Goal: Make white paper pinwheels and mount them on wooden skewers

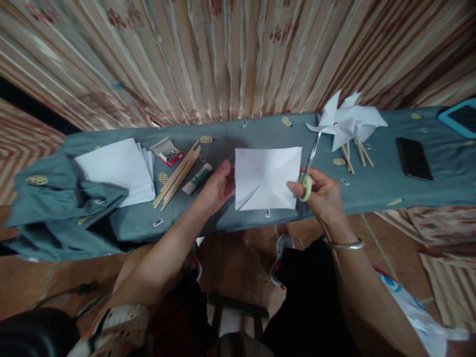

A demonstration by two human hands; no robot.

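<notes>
A square sheet of white paper (269,173) is held up over the cloth-covered table, with fold lines and a slit running in from its lower left corner. My left hand (222,183) grips the sheet by its left edge, fingers mostly behind it. At the right edge my right hand (320,191) has its thumb on the paper. That same hand also holds scissors (306,184) with light green handles, blades pointing up and away. Beyond the scissors lie finished paper pinwheels (347,119) on wooden sticks.
Left of the sheet are a glue stick (197,179), several wooden sticks (178,173), a small box of pins (167,151) and a stack of white paper (115,171). A black phone (414,158) and a blue-framed device (461,118) lie at right. A striped curtain (208,59) hangs behind.
</notes>
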